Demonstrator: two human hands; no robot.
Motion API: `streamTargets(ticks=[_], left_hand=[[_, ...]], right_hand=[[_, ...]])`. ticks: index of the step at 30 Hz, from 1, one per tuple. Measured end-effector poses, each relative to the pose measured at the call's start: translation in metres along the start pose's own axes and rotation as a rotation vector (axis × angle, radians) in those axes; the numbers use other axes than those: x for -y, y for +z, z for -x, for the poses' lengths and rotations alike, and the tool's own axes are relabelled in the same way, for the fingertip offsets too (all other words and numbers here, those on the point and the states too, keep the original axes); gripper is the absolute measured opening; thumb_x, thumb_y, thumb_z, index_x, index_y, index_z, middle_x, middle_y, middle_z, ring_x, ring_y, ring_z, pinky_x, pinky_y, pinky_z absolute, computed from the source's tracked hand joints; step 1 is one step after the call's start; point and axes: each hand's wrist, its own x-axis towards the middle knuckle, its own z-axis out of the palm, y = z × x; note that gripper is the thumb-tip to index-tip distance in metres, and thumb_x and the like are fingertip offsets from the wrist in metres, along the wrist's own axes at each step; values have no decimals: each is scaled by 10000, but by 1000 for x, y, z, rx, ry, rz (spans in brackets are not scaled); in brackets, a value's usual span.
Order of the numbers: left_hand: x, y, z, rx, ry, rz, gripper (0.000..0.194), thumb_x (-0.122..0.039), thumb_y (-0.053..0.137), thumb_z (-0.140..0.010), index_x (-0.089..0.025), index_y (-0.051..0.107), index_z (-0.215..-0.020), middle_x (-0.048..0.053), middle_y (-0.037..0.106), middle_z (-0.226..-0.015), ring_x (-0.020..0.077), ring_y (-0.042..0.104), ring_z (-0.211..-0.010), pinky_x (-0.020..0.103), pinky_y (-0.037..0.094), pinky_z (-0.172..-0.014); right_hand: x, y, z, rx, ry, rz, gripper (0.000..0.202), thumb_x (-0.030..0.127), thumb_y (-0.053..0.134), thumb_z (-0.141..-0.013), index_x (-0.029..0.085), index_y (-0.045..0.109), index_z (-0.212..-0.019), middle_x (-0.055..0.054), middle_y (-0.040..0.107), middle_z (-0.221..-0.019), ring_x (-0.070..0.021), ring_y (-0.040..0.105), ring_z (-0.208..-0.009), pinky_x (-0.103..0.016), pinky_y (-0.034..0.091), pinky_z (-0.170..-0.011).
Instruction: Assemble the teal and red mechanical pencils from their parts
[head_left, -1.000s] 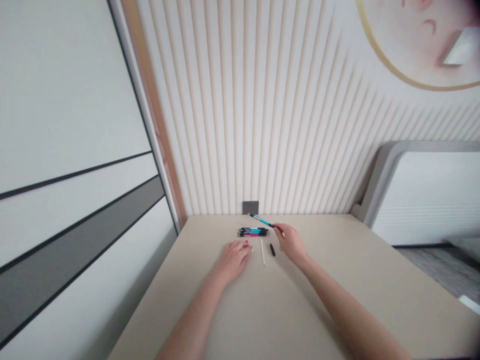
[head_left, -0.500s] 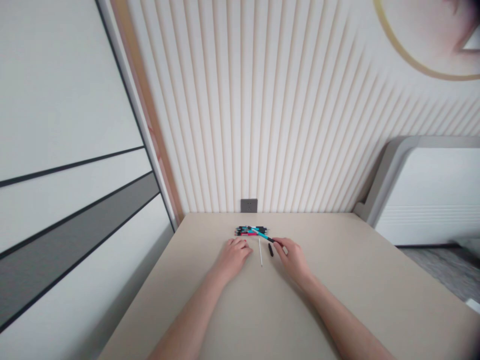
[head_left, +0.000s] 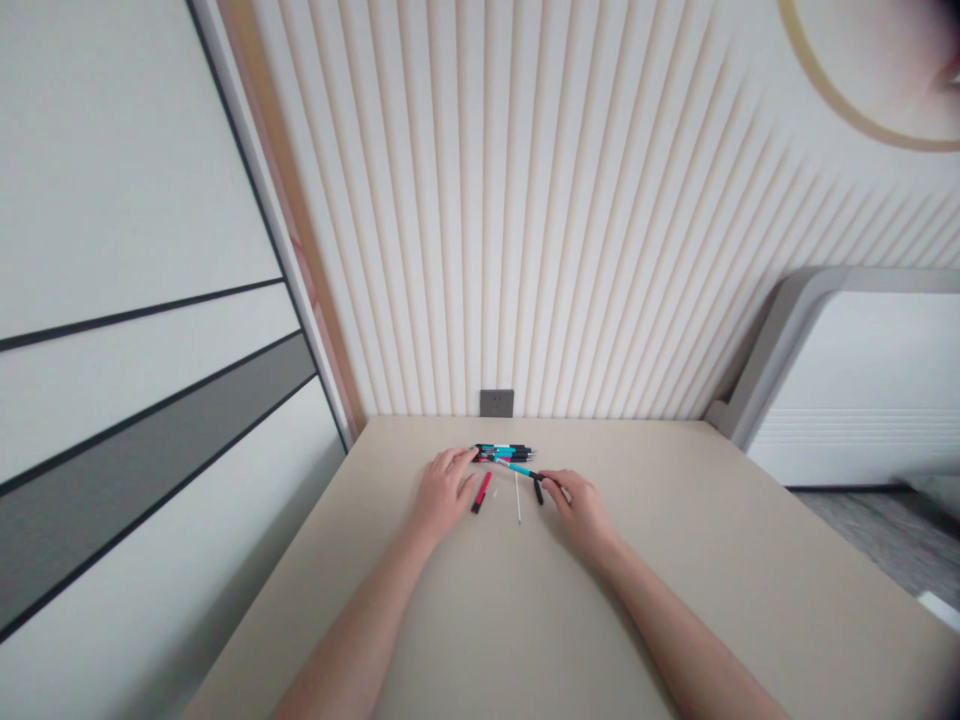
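My right hand (head_left: 577, 503) is closed around the black end of a blue-and-black pen (head_left: 517, 468), whose other end points left over a pile of pens (head_left: 514, 452). The fingers of my left hand (head_left: 442, 490) are stretched out at the left end of that pile, thumb apart; whether the fingertips touch a pen is hard to see. Just right of the left thumb lies a red-and-black pen part (head_left: 481, 493). A thin white refill (head_left: 517, 500) lies between my hands, and a short black pen part (head_left: 538, 492) is beside my right fingertips.
The beige tabletop (head_left: 480, 620) runs back to a ribbed wall with a dark socket (head_left: 496, 403). A tiny pale piece (head_left: 495, 493) lies by the red part. A white-and-grey cabinet (head_left: 150, 400) stands left, a grey-edged headboard (head_left: 847, 380) right.
My left hand has moved left and forward to the pile's end, with its fingers more extended, uncovering the red-and-black part. The pen in my right hand has tilted flatter.
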Motion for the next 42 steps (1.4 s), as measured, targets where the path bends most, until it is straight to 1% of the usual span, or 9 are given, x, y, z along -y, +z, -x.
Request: streamTargets(ticks=[3,8,11,15,17,21,25,34,42], left_hand=[[-2,0,2,73,75,38,373,-311,512,-916,-243,503,-1283,94,559,-1192,234,519,-1107,399,432,-936],[-10,2,3,220,163,52,216,-283,501,-931,-210,639,-1079,71,659,-970,211,575,-943,343,447,-809],[-10,1,4,215,146,63,233,-282,485,-941,-189,641,-1086,76,674,-939,203,577,-898,331,437,-781],[-8,1,6,208,131,84,227,-282,491,-939,-191,637,-1087,71,678,-945,200,573,-887,328,432,-780],[-7,1,8,201,137,114,229,-300,499,-935,-199,630,-1094,69,677,-957,196,578,-889,328,433,-793],[-7,4,8,154,112,158,225,-344,518,-923,-190,631,-1041,74,676,-971,194,592,-895,319,435,-798],[-7,3,7,105,147,165,234,-351,506,-928,-191,646,-1024,68,681,-906,192,596,-867,308,433,-779],[-5,-2,7,128,204,238,322,-383,431,-957,-162,655,-1021,71,669,-819,173,563,-741,290,437,-714],[-7,-2,7,160,163,218,403,-394,371,-974,-166,646,-789,48,631,-707,160,543,-686,285,433,-695]], right_hand=[[6,0,2,78,-88,-13,312,337,401,-957,207,670,-1045,-77,692,-906,-205,611,-843,-333,455,-792],[10,2,4,118,-161,-49,295,350,423,-954,211,664,-1054,-78,682,-908,-199,602,-834,-326,444,-790],[10,1,4,96,-110,-81,307,371,419,-953,202,673,-988,-79,687,-899,-193,600,-829,-309,436,-774],[10,1,3,86,-4,-61,396,409,392,-950,192,631,-721,-47,654,-723,-163,564,-684,-270,405,-662],[9,3,3,90,37,-44,421,426,386,-945,191,598,-668,-27,620,-649,-146,530,-611,-258,378,-612],[5,6,3,53,137,-45,456,455,358,-946,185,570,-645,-5,560,-562,-125,486,-536,-244,328,-547],[3,7,4,36,162,-67,478,477,363,-938,177,532,-607,14,506,-519,-112,447,-511,-236,306,-537],[4,4,4,92,144,-151,458,482,377,-930,169,602,-682,-14,594,-641,-131,502,-619,-239,348,-603],[2,4,4,96,95,-166,356,450,449,-899,188,631,-742,-50,636,-715,-168,533,-665,-274,390,-626]])
